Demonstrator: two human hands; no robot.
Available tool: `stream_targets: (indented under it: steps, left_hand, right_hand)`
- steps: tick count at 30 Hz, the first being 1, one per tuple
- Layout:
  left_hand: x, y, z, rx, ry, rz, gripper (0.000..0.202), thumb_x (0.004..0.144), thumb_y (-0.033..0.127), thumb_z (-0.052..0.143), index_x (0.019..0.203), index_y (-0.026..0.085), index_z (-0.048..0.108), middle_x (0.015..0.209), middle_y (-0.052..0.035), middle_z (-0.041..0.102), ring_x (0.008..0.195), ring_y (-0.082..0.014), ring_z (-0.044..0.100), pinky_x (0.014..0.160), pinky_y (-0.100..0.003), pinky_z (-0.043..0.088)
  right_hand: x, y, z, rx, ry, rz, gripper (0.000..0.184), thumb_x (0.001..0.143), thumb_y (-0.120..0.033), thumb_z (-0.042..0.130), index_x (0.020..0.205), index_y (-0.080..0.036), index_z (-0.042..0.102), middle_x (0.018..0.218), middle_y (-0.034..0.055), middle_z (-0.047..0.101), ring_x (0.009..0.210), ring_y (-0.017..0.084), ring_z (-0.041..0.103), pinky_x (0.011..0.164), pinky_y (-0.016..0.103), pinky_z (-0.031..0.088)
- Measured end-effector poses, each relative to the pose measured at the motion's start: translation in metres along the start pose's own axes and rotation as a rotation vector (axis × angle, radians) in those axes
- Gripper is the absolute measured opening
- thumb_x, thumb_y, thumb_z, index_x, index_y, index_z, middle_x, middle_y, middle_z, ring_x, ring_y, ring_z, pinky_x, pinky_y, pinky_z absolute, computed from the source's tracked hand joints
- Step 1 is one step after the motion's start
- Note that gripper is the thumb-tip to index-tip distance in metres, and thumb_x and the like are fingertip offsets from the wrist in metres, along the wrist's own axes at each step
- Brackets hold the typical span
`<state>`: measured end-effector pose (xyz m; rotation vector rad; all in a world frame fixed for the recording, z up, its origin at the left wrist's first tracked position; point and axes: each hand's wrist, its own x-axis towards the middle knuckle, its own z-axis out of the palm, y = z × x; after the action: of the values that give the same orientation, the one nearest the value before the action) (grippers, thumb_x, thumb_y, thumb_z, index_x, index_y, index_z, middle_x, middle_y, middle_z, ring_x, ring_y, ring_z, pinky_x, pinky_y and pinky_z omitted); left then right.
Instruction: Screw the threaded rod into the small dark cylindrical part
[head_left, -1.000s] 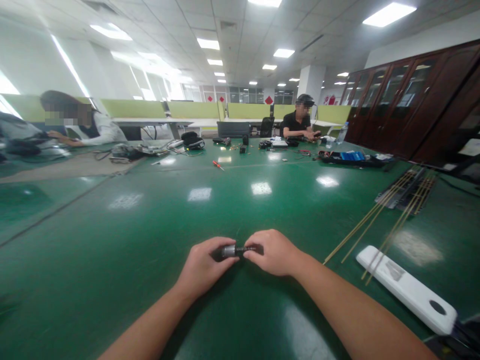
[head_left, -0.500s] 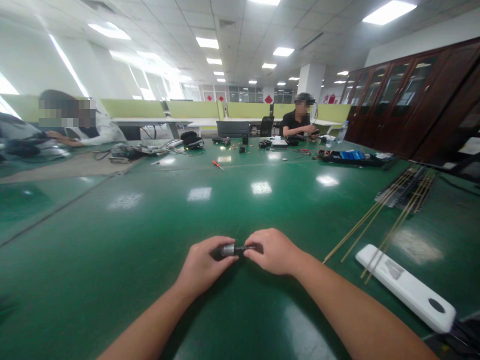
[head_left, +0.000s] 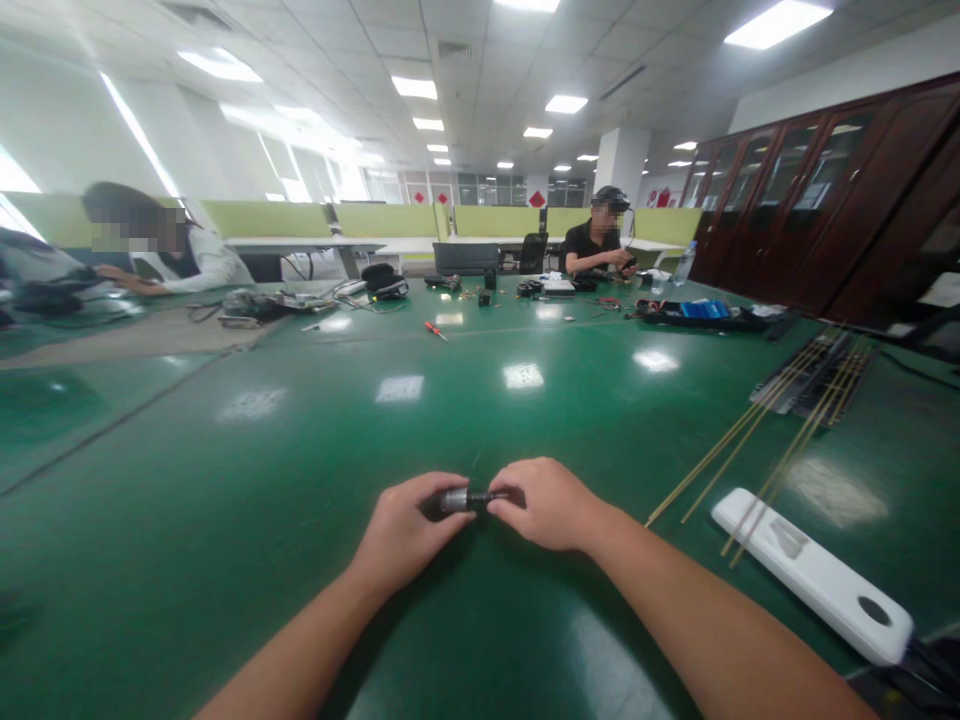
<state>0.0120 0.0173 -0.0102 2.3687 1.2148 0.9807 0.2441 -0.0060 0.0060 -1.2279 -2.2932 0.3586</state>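
A small cylindrical part (head_left: 455, 499), silver at its left end with a thin dark shaft to the right, lies level between my two hands low in the middle of the head view. My left hand (head_left: 405, 525) is closed around the silver end, thumb below and fingers above. The tip of the dark shaft is pinched by my right hand (head_left: 551, 503), whose fingers hide its far end. Between the hands, a short stretch of the shaft shows. The exact kind of part is too small to make out.
The green tabletop (head_left: 322, 420) spreads beneath my hands. To the right lie thin yellowish rods (head_left: 739, 440) and a white elongated device (head_left: 814, 575). Farther off are a red screwdriver (head_left: 435, 330) and a black tray (head_left: 697, 315). Two people sit across the table.
Both hands stay in nearly the same place, with the part still held between them. Hardly any movement shows.
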Motion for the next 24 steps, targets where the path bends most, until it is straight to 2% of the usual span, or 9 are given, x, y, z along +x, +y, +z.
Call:
stream_targets:
  steps: [24]
  left_hand:
    - [0.001, -0.0008, -0.0001, -0.011, -0.013, -0.037, 0.027, 0.075, 0.035, 0.078, 0.099, 0.025, 0.073, 0.098, -0.0003, 0.076, 0.089, -0.0196, 0.071, 0.086, -0.03, 0.054]
  right_hand:
    - [-0.0005, -0.0015, -0.0024, 0.0, -0.012, 0.03, 0.017, 0.089, -0.03, 0.061, 0.095, -0.02, 0.073, 0.084, 0.0017, 0.071, 0.075, 0.015, 0.06, 0.067, 0.026, 0.037]
